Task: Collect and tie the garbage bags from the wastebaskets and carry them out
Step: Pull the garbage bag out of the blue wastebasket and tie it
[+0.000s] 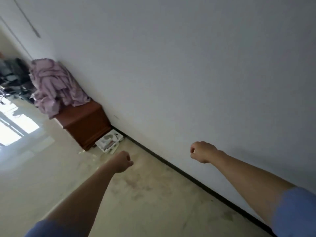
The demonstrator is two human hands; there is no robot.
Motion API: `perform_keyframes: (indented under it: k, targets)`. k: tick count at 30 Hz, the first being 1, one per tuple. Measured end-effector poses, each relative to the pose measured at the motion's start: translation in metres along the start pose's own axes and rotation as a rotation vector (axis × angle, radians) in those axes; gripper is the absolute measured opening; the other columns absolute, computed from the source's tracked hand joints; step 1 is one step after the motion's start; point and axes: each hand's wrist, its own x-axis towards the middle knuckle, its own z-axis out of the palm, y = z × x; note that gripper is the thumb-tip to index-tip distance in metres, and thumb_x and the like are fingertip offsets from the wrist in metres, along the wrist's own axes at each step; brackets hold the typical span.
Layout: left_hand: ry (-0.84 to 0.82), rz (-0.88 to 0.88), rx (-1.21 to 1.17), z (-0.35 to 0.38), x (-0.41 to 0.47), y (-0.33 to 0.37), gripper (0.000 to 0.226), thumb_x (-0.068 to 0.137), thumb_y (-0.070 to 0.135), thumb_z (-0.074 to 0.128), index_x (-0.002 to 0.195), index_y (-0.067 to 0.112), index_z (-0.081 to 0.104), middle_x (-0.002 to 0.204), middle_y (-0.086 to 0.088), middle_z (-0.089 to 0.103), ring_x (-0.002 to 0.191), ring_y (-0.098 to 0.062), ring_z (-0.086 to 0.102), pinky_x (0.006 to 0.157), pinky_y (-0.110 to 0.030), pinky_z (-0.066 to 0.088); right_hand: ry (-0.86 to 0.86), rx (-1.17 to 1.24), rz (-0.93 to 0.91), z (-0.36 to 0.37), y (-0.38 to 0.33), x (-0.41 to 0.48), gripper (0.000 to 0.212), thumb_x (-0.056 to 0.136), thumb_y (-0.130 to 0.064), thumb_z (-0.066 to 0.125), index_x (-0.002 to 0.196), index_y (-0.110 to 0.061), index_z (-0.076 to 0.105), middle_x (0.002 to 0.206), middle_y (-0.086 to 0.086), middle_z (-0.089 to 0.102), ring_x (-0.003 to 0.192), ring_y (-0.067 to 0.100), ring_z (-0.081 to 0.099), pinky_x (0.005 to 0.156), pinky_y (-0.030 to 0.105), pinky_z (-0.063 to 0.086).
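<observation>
You are stretching both bare forearms out ahead of you, with a blue sleeve [297, 211] showing at your right elbow and another blue sleeve [56, 228] at your left. Your left hand [122, 161] is hanging over the pale, glossy floor [51, 177], its grip clenched into a fist around nothing. Your right hand [202, 152] is hanging well apart from it, in front of the plain white wall [188, 65]; its grip is clenched too, and it is holding nothing.

The view is leaning sideways, so a dark baseboard [188, 176] is running diagonally between wall and floor, from the centre down to the lower right corner. Beyond your left hand, a reddish-brown wooden cabinet [85, 124] is standing against the wall. A heap of lilac cloth [53, 82] is lying on top of it and spilling over its left edge. A white printed box [110, 141] is leaning on the floor just beside the cabinet's near end, against the baseboard. At the far left, dark blurred objects [13, 74] are sitting too smeared to name, and bright light [15, 127] is glaring off the floor below them.

The garbage bags and wastebaskets are not showing anywhere in this view.
</observation>
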Motion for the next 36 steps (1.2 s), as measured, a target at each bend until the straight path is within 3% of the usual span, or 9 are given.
perform_keyframes:
  k: [6, 13, 18, 21, 23, 26, 30, 34, 36]
  targets:
    - [0.088, -0.219, -0.151, -0.079, 0.008, -0.167, 0.033, 0.091, 0.031, 0.061, 0.112, 0.007, 0.063, 0.109, -0.014, 0.066, 0.104, -0.030, 0.064, 0.085, -0.033, 0.051, -0.021, -0.117, -0.220, -0.022, -0.203, 0.086, 0.027, 0.094, -0.030, 0.053, 0.118, -0.020, 0.062, 0.117, 0.001, 0.064, 0.091, 0.018, 0.057, 0.076, 0.028, 0.044]
    - [0.141, -0.424, -0.328, -0.111, 0.034, -0.329, 0.029, 0.090, 0.030, 0.063, 0.106, 0.006, 0.064, 0.104, -0.019, 0.069, 0.076, -0.023, 0.053, 0.066, -0.027, 0.042, -0.116, -0.295, -0.475, 0.007, -0.407, 0.187, 0.027, 0.093, -0.033, 0.054, 0.114, -0.021, 0.064, 0.115, 0.002, 0.064, 0.100, 0.022, 0.061, 0.087, 0.036, 0.052]
    - [0.207, -0.574, -0.403, -0.153, 0.065, -0.443, 0.030, 0.090, 0.027, 0.064, 0.106, 0.002, 0.064, 0.070, -0.005, 0.056, 0.073, -0.023, 0.053, 0.055, -0.023, 0.038, -0.176, -0.326, -0.631, 0.032, -0.550, 0.275, 0.024, 0.092, -0.033, 0.055, 0.108, -0.020, 0.068, 0.114, 0.001, 0.065, 0.101, 0.024, 0.062, 0.087, 0.034, 0.052]
    - [0.231, -0.694, -0.437, -0.193, 0.082, -0.509, 0.027, 0.089, 0.032, 0.063, 0.104, 0.009, 0.064, 0.082, -0.012, 0.066, 0.071, -0.023, 0.058, 0.059, -0.024, 0.043, -0.170, -0.326, -0.671, 0.034, -0.641, 0.327, 0.019, 0.087, -0.035, 0.057, 0.100, -0.025, 0.068, 0.105, 0.000, 0.069, 0.089, 0.021, 0.065, 0.082, 0.033, 0.055]
    - [0.249, -0.760, -0.461, -0.218, 0.092, -0.551, 0.025, 0.089, 0.033, 0.063, 0.102, 0.012, 0.064, 0.089, -0.014, 0.069, 0.072, -0.024, 0.060, 0.061, -0.025, 0.047, -0.170, -0.361, -0.736, 0.028, -0.704, 0.357, 0.021, 0.089, -0.033, 0.057, 0.105, -0.024, 0.067, 0.107, -0.001, 0.067, 0.092, 0.021, 0.064, 0.082, 0.032, 0.054]
    - [0.330, -0.828, -0.495, -0.247, 0.106, -0.608, 0.026, 0.088, 0.033, 0.063, 0.103, 0.012, 0.065, 0.096, -0.013, 0.068, 0.085, -0.026, 0.065, 0.075, -0.029, 0.052, -0.165, -0.397, -0.828, 0.020, -0.795, 0.392, 0.022, 0.092, -0.031, 0.056, 0.109, -0.020, 0.065, 0.111, 0.001, 0.064, 0.096, 0.022, 0.062, 0.080, 0.033, 0.051]
    - [0.259, -0.890, -0.517, -0.267, 0.120, -0.678, 0.030, 0.090, 0.032, 0.061, 0.109, 0.010, 0.063, 0.102, -0.012, 0.067, 0.077, -0.021, 0.057, 0.069, -0.025, 0.047, -0.208, -0.440, -0.916, 0.043, -0.908, 0.425, 0.024, 0.090, -0.035, 0.055, 0.111, -0.025, 0.062, 0.117, 0.000, 0.063, 0.098, 0.022, 0.061, 0.083, 0.032, 0.051]
    - [0.302, -0.941, -0.546, -0.289, 0.156, -0.776, 0.028, 0.089, 0.032, 0.062, 0.106, 0.010, 0.065, 0.108, -0.014, 0.068, 0.086, -0.027, 0.064, 0.077, -0.031, 0.053, -0.206, -0.473, -1.019, 0.074, -1.013, 0.463, 0.032, 0.091, -0.038, 0.055, 0.121, -0.028, 0.059, 0.126, 0.000, 0.059, 0.109, 0.023, 0.059, 0.090, 0.031, 0.049]
    - [0.301, -0.942, -0.561, -0.306, 0.181, -0.828, 0.026, 0.089, 0.031, 0.063, 0.104, 0.010, 0.065, 0.105, -0.015, 0.069, 0.078, -0.024, 0.059, 0.071, -0.027, 0.049, -0.201, -0.479, -1.027, 0.088, -1.065, 0.490, 0.034, 0.091, -0.037, 0.054, 0.123, -0.027, 0.059, 0.129, 0.000, 0.058, 0.113, 0.023, 0.058, 0.092, 0.031, 0.048]
